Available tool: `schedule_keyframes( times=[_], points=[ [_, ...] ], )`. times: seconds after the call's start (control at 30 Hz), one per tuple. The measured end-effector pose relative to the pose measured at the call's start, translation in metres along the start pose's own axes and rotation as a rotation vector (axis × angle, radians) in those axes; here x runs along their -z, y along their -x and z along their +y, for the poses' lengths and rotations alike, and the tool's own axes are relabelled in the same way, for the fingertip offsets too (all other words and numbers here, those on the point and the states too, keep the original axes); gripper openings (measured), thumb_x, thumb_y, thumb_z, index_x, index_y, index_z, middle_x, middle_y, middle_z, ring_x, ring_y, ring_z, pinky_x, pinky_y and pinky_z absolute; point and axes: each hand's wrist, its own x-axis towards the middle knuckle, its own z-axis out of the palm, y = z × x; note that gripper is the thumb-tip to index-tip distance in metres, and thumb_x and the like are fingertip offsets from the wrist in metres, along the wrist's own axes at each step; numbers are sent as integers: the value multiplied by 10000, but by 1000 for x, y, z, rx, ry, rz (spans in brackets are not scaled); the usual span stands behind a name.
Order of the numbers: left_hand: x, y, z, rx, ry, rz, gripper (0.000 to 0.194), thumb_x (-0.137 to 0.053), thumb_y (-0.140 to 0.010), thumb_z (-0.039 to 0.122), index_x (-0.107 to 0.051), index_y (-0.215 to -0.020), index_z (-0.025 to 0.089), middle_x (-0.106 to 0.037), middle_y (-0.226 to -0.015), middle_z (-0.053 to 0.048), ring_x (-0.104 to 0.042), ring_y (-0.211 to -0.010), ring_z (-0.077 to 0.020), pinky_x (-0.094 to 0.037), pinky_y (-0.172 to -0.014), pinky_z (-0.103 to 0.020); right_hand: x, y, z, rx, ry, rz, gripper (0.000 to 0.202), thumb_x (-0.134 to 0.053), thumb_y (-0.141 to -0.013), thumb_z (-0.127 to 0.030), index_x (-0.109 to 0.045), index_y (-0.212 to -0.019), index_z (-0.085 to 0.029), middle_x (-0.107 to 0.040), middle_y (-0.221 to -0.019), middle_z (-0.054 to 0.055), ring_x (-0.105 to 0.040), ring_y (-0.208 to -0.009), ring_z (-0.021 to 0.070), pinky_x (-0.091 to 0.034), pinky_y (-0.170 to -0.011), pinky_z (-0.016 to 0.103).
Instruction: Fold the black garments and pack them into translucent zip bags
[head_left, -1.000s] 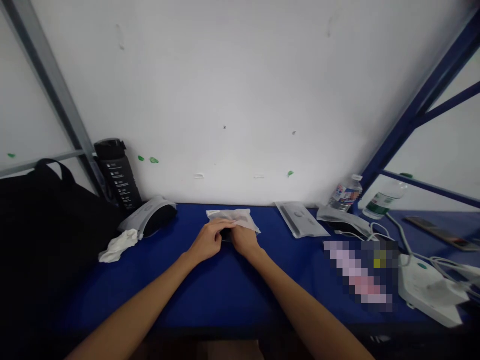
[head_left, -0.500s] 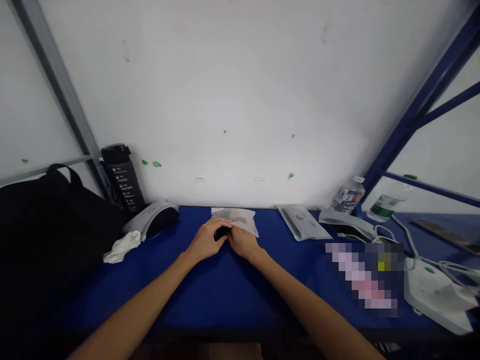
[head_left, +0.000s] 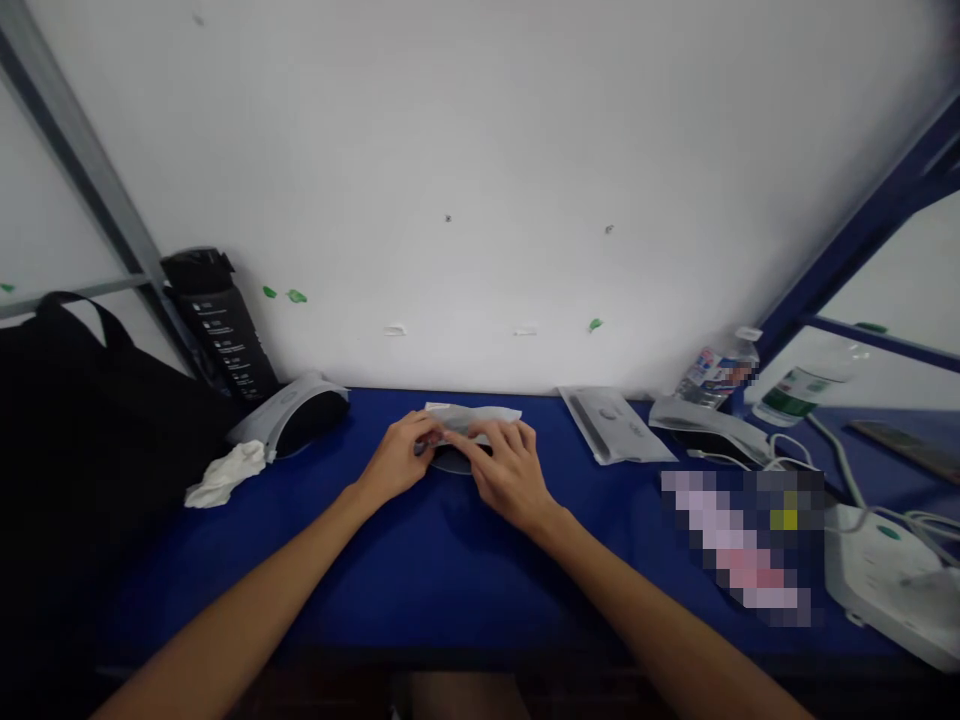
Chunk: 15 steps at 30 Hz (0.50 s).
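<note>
Since half a second ago the right hand [head_left: 508, 472] has opened and now lies flat, fingers spread, on the pouch [head_left: 471, 418] — a pale, translucent plastic one (something dark inside). The left hand [head_left: 397, 460] pinches its left end. The pouch rests mid-table [head_left: 420, 570], near the wall; farther right lies another flat packet [head_left: 613, 425].

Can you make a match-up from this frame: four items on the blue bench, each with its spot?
Items:
1. translucent plastic pouch
2. tall black water bottle
3. crumpled white cloth
4. white power strip

Spots:
A. far left, against the wall
B. right edge, cables attached
C. centre, under both hands
D. left, in front of the grey-and-black case

Pairs: 1-C, 2-A, 3-D, 4-B
</note>
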Motion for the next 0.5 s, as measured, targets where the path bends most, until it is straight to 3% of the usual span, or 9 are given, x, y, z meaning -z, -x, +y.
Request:
schedule_keyframes(
  times=[0.1,0.2,0.3,0.5],
  points=[
    [2,0,-1,7,-29,-18,362,-544,-749,-87,-720,-881,200,-614,-831,-4,-571,-812,-160,-448,-750,-257,-1,-1,3,-203,106,-114,428,-639,-837,-79,-629,-1246,-205,-641,-1195,134,-567,-1091,314,-401,-940,456],
    [0,0,1,44,-68,-42,351,-516,-746,-86,-690,-840,203,-602,-819,-3,-563,-804,-168,-427,-732,-264,-7,-1,16,-330,34,-292,248,-599,-799,-56,-606,-999,-203,-662,-1015,79,-582,-921,253,-366,-788,359],
    [-7,0,4,110,-154,-60,341,-467,-727,-91,-609,-815,206,-559,-777,3,-534,-755,-177,-388,-695,-282,-14,-2,27,-352,1,-361,233,-531,-794,-3,-563,-893,-211,-658,-922,43,-561,-794,206,-312,-728,326],
    [-13,3,4,219,-208,-26,350,-441,-766,-72,-556,-909,226,-592,-858,-3,-548,-767,-191,-375,-692,-298,-25,-3,29,-301,5,-361,251,-477,-806,23,-547,-867,-211,-640,-942,49,-539,-770,193,-281,-713,319]
  ],
)
